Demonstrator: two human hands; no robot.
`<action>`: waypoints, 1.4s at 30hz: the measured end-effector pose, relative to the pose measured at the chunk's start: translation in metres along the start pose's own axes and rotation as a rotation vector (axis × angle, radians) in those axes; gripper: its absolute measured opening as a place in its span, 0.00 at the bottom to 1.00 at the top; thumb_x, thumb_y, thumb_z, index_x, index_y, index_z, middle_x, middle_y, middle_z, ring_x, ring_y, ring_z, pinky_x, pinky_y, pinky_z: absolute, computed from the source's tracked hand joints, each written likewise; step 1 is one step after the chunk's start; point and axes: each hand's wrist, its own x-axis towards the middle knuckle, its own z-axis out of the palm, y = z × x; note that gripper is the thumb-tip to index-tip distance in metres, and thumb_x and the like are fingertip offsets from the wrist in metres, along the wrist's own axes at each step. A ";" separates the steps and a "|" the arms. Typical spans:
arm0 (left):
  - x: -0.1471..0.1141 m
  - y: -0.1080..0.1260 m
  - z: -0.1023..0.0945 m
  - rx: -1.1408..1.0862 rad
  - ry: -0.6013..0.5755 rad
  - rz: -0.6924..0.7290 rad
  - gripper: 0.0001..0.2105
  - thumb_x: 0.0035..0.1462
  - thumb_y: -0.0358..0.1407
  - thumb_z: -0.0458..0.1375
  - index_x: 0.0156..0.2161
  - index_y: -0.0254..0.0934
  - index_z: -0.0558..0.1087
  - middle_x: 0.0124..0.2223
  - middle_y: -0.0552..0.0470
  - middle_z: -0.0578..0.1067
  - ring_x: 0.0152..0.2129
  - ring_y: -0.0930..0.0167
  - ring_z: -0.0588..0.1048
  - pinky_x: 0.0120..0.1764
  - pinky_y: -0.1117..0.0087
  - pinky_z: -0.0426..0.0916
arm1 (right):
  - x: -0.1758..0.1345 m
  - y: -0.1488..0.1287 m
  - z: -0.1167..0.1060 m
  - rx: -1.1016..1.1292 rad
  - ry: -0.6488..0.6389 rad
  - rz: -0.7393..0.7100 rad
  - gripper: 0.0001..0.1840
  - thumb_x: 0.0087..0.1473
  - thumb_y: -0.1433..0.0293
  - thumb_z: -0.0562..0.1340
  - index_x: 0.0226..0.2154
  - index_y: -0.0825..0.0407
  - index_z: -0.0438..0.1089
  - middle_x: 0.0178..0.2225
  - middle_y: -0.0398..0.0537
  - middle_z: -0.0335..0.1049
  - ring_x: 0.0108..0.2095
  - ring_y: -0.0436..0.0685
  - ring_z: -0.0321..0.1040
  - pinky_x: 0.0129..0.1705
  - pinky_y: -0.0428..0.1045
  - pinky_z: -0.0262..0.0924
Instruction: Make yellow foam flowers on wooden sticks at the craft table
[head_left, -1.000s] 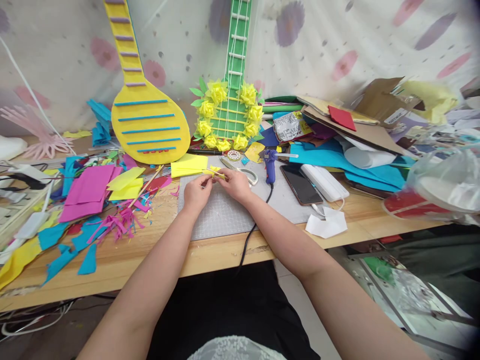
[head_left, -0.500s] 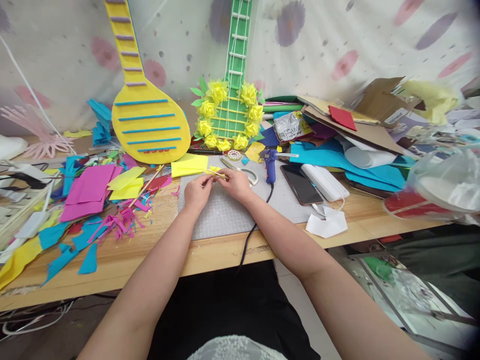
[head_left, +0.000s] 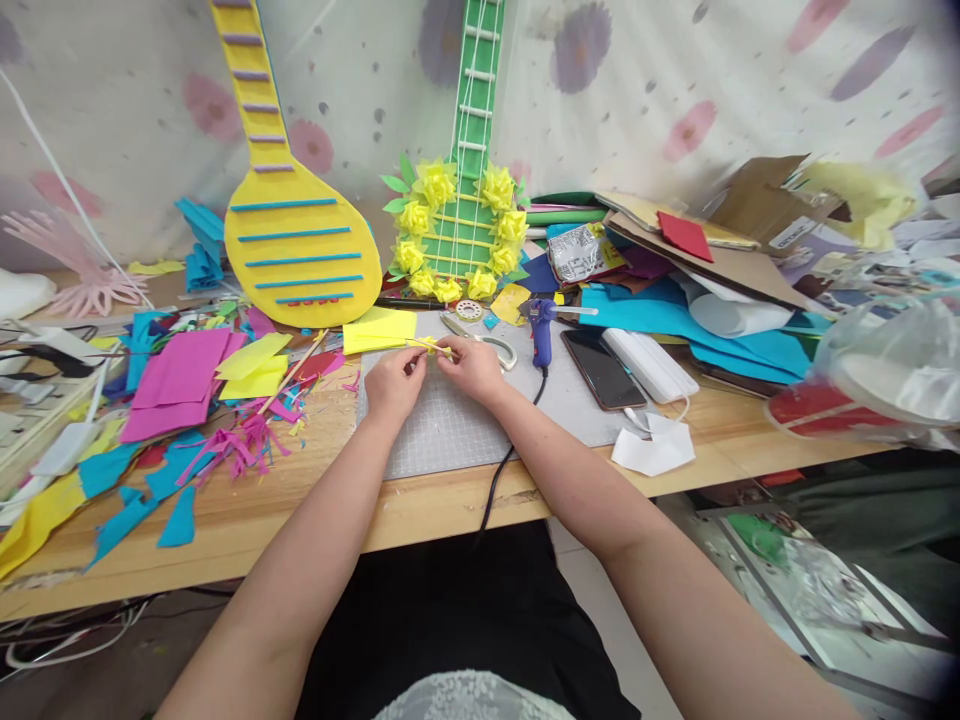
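One wooden table point(head_left: 247, 510): it bore all my work, finished and unfinished, with coloured scraps heaped on both sides.
Yellow guitar shape point(head_left: 300, 246): it stood at the back with its crossbars on; I saw no strings or flowers on it, so I judged it the less complete.
Green guitar shape point(head_left: 463, 228): strings and crossbars were in place, and it looked nearly done to me.
Grey mat point(head_left: 435, 440): it lay under my hands.
Left hand point(head_left: 395, 385): thumb and fingertips were drawn together on the near side of the small yellow piece.
Right hand point(head_left: 474, 370): it pinched the same piece from the other side, fingers almost closed.
Yellow sheets point(head_left: 379, 330): they lay flat just beyond my left hand, material left over.
Glue gun point(head_left: 541, 330): nobody held it.
Scissors point(head_left: 499, 348): they lay partly behind my right hand.
Yellow flowers point(head_left: 435, 185): nine ringed the green body, already made.
Small yellow piece point(head_left: 431, 343): it sat between my fingertips above the mat, not yet a full flower, I judged.
Thin stick point(head_left: 409, 340): it ran across that piece; I could not tell which fingers gripped it.
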 end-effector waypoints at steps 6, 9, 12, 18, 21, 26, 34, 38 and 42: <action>0.001 -0.001 0.000 0.021 0.007 0.014 0.12 0.52 0.37 0.53 0.41 0.41 0.75 0.35 0.51 0.77 0.32 0.70 0.73 0.35 0.72 0.63 | 0.000 -0.001 -0.002 0.010 -0.012 -0.006 0.16 0.50 0.66 0.53 0.39 0.48 0.71 0.32 0.44 0.74 0.32 0.53 0.68 0.34 0.46 0.55; 0.002 -0.001 0.001 0.036 0.007 0.030 0.12 0.52 0.37 0.53 0.41 0.41 0.75 0.35 0.51 0.77 0.32 0.70 0.72 0.35 0.72 0.63 | 0.000 -0.001 -0.003 0.012 -0.008 -0.012 0.15 0.49 0.66 0.54 0.38 0.48 0.71 0.32 0.44 0.75 0.32 0.53 0.68 0.34 0.46 0.55; 0.002 -0.001 0.001 0.040 0.015 0.069 0.12 0.52 0.35 0.52 0.40 0.41 0.76 0.36 0.51 0.77 0.32 0.70 0.72 0.36 0.72 0.62 | -0.001 -0.001 -0.002 0.016 -0.001 -0.015 0.15 0.49 0.66 0.54 0.38 0.48 0.72 0.31 0.44 0.74 0.32 0.53 0.68 0.33 0.46 0.54; 0.002 0.001 0.000 0.091 0.018 0.107 0.12 0.52 0.35 0.52 0.40 0.42 0.75 0.30 0.52 0.74 0.30 0.70 0.70 0.32 0.73 0.60 | -0.002 -0.002 -0.002 0.008 -0.028 -0.044 0.15 0.50 0.64 0.53 0.38 0.47 0.71 0.30 0.43 0.74 0.31 0.53 0.68 0.33 0.45 0.54; 0.002 0.002 0.000 0.107 0.019 0.115 0.11 0.52 0.35 0.53 0.39 0.42 0.76 0.29 0.51 0.72 0.30 0.70 0.69 0.31 0.72 0.59 | -0.002 -0.002 -0.002 -0.014 -0.035 -0.056 0.15 0.50 0.64 0.53 0.38 0.47 0.72 0.31 0.43 0.74 0.32 0.53 0.68 0.33 0.45 0.54; 0.002 0.003 -0.001 0.102 0.031 0.095 0.10 0.51 0.34 0.53 0.35 0.41 0.76 0.29 0.51 0.72 0.31 0.69 0.69 0.31 0.72 0.58 | -0.002 -0.001 -0.003 -0.037 -0.045 -0.070 0.14 0.50 0.65 0.54 0.38 0.47 0.71 0.31 0.43 0.74 0.33 0.52 0.68 0.33 0.45 0.53; 0.001 0.002 -0.006 0.058 -0.064 0.036 0.11 0.50 0.34 0.54 0.38 0.41 0.76 0.27 0.53 0.72 0.25 0.72 0.69 0.27 0.72 0.56 | -0.003 0.001 -0.006 -0.059 -0.079 -0.076 0.14 0.51 0.64 0.53 0.38 0.47 0.71 0.31 0.44 0.74 0.33 0.53 0.68 0.32 0.45 0.52; 0.001 0.000 -0.009 0.032 -0.155 0.006 0.12 0.51 0.37 0.52 0.38 0.40 0.75 0.24 0.54 0.70 0.21 0.73 0.67 0.25 0.72 0.55 | -0.003 0.003 -0.006 -0.078 -0.106 -0.098 0.14 0.51 0.65 0.53 0.38 0.47 0.71 0.31 0.44 0.74 0.32 0.53 0.68 0.32 0.45 0.52; 0.003 -0.002 -0.010 -0.005 -0.223 -0.044 0.12 0.52 0.38 0.51 0.38 0.39 0.75 0.23 0.54 0.69 0.19 0.73 0.65 0.24 0.72 0.54 | -0.003 0.004 -0.008 -0.092 -0.143 -0.116 0.15 0.51 0.65 0.53 0.39 0.47 0.71 0.32 0.44 0.74 0.33 0.53 0.67 0.31 0.45 0.51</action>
